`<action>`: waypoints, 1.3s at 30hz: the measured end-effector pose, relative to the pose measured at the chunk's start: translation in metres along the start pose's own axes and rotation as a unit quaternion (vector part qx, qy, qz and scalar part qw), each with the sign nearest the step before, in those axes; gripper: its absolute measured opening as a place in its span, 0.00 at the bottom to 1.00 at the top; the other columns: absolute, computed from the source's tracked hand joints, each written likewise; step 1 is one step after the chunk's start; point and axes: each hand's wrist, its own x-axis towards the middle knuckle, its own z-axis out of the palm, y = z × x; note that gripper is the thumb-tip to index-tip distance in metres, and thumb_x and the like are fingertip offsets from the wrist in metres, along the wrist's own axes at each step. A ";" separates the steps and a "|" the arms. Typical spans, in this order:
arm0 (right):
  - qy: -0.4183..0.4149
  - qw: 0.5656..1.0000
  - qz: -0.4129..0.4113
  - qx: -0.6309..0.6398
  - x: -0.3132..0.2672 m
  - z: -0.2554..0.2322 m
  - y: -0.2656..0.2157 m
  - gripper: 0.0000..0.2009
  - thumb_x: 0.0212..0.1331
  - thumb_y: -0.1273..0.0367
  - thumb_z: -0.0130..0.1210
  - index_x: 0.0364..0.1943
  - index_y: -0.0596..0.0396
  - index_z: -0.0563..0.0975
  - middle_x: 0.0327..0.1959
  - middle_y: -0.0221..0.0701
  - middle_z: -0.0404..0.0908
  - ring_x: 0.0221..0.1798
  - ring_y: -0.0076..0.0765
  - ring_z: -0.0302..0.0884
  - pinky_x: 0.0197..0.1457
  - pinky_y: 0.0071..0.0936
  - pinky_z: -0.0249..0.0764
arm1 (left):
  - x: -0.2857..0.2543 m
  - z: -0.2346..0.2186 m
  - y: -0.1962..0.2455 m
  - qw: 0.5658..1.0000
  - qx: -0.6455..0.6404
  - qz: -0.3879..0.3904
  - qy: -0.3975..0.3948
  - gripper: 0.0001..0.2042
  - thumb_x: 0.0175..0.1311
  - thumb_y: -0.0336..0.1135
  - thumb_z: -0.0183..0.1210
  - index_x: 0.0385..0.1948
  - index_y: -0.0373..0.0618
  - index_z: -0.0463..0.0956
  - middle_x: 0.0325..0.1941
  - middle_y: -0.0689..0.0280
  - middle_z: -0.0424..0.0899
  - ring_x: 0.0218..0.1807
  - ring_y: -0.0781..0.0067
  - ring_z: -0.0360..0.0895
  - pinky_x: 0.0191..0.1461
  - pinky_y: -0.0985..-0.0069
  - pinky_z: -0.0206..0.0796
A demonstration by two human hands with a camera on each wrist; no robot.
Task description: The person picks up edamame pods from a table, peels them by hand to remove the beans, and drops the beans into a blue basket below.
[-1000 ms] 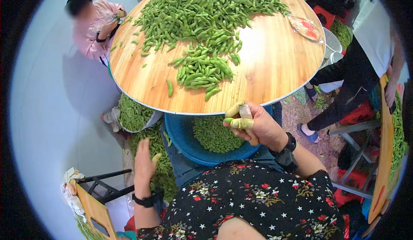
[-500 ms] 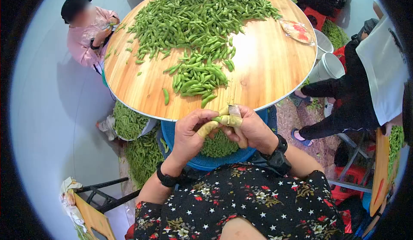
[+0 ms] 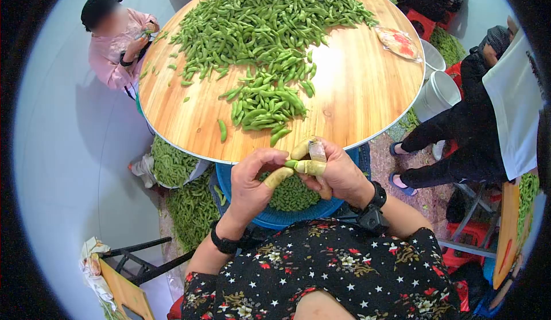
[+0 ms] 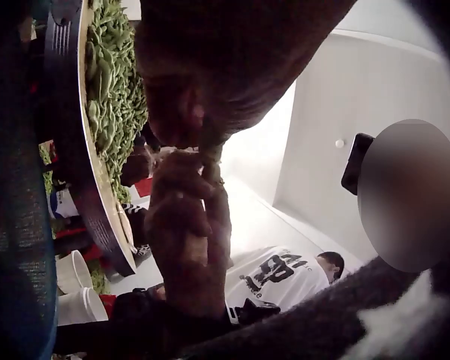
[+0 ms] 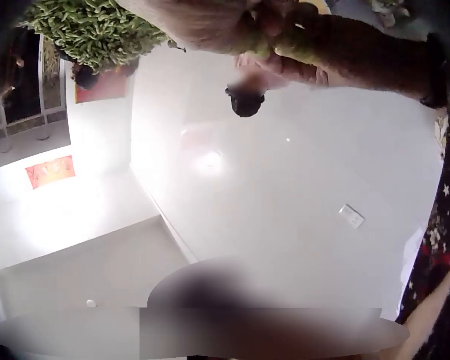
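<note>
In the head view, both hands meet over a blue basin (image 3: 228, 189) holding shelled green beans (image 3: 291, 194). The right hand (image 3: 343, 176) pinches a small green soybean pod (image 3: 292, 163) between thumb and forefinger. Its thumb and forefinger wear yellowish covers, with a pale band round the forefinger. From the other side, the left hand (image 3: 248, 176) has its fingertips at the pod's near end, its covered thumb (image 3: 279, 177) bent just below. The left wrist view shows both hands dark and close together; in the right wrist view they overlap at the top.
A round wooden table (image 3: 356, 102) just ahead bears a large heap of green pods (image 3: 264, 21) and a plastic-wrapped packet (image 3: 399, 43). Pods fill a sack (image 3: 172, 162) at left. A person in pink (image 3: 115, 50) sits left; another (image 3: 459, 136) stands right beside white buckets (image 3: 439, 93).
The left hand has come in from the lower left to meet the right hand at the pod. A yellowish piece by the left hand no longer shows apart from its thumb.
</note>
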 end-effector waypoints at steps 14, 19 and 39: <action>-0.447 0.792 -0.373 0.185 -0.093 0.071 -0.070 0.08 0.62 0.77 0.53 0.37 0.72 0.77 0.41 0.52 0.75 0.39 0.52 0.78 0.39 0.38 0.77 | -0.014 -0.026 -0.032 0.981 0.157 -0.038 0.103 0.06 0.60 0.28 0.60 0.36 0.37 0.79 0.31 0.62 0.81 0.33 0.71 0.78 0.39 0.78 0.69; -0.550 0.802 -0.183 0.144 -0.099 0.039 -0.066 0.13 0.65 0.69 0.45 0.27 0.66 0.68 0.26 0.49 0.63 0.27 0.60 0.62 0.29 0.48 0.61 | -0.010 -0.042 -0.027 0.963 0.235 -0.029 0.132 0.06 0.62 0.30 0.58 0.36 0.37 0.78 0.29 0.64 0.80 0.30 0.75 0.76 0.37 0.79 0.67; -0.384 0.895 -0.122 -0.193 -0.049 0.021 -0.048 0.06 0.60 0.68 0.55 0.35 0.55 0.76 0.37 0.34 0.78 0.42 0.38 0.78 0.44 0.31 0.75 | -0.038 -0.052 0.042 0.971 -0.181 -0.147 0.060 0.04 0.66 0.30 0.50 0.36 0.42 0.72 0.33 0.63 0.77 0.32 0.76 0.74 0.34 0.81 0.66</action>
